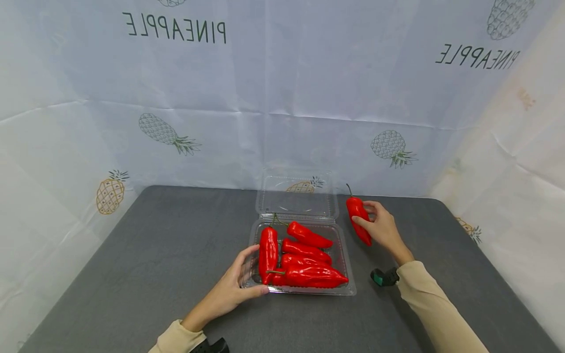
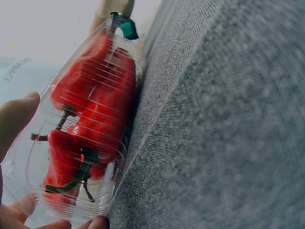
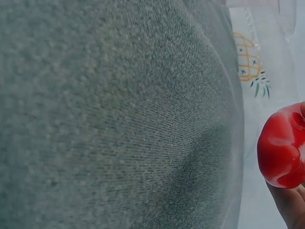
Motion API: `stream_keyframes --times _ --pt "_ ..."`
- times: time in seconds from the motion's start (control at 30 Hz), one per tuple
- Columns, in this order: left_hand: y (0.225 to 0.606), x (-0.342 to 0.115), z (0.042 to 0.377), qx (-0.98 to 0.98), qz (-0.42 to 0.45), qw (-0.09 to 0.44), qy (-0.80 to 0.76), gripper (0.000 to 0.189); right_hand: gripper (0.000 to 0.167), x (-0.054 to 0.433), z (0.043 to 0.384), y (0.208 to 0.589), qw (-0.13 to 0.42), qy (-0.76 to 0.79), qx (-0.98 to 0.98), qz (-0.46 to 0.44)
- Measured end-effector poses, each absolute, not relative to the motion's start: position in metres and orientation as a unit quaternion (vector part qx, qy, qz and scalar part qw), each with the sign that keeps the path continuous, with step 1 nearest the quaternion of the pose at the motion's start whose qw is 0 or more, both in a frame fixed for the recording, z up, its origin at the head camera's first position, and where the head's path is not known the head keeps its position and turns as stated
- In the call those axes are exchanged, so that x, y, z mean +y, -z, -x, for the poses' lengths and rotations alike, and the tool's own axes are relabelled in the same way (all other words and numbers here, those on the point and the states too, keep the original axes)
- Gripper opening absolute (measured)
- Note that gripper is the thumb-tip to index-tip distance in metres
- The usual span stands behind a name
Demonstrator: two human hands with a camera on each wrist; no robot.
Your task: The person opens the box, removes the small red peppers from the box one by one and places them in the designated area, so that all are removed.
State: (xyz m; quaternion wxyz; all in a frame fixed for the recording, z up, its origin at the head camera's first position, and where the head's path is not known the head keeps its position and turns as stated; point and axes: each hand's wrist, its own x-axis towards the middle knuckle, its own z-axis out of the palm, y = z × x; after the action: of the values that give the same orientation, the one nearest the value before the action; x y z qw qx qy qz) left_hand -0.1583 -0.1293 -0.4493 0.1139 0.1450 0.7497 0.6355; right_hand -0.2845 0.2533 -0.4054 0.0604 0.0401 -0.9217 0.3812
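Head view: the right hand (image 1: 383, 228), right of centre, pinches a pepper (image 1: 358, 211) between its thumb and bent fingers, just to the right of a clear box (image 1: 349, 264). That pepper leans, its stem (image 1: 349, 189) at the upper left and its other end at the lower right; whether it touches the table (image 1: 190, 235) I cannot tell.

The left hand (image 1: 227, 294) holds the box by its lower left corner, thumb along the front edge, the other fingers spread against the left side, only partly closed.

The box sits at the lower centre of the frame, its lid (image 1: 304, 203) folded back above it. Inside, the left pepper (image 1: 268, 250) lies lengthwise up the frame, and to its right others are stacked crosswise: the top pepper (image 1: 309, 234) tilts down to the right, and the front pepper (image 1: 315, 276) points its tip at the right rim.

The left wrist view shows red peppers and green stems through the box's ribbed wall, fingertips along the bottom edge. In the right wrist view the held pepper's blunt end is at the right edge. Behind the table hangs a cloth (image 1: 309, 73) printed with pineapples.
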Motion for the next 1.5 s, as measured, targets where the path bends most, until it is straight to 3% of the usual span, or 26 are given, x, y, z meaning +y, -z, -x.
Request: stream_keyframes --times 1.5 --pt "0.448 -0.130 0.159 0.747 -0.139 0.123 -0.638 0.090 0.064 0.252 0.327 0.423 0.029 -0.299 -0.954 0.002"
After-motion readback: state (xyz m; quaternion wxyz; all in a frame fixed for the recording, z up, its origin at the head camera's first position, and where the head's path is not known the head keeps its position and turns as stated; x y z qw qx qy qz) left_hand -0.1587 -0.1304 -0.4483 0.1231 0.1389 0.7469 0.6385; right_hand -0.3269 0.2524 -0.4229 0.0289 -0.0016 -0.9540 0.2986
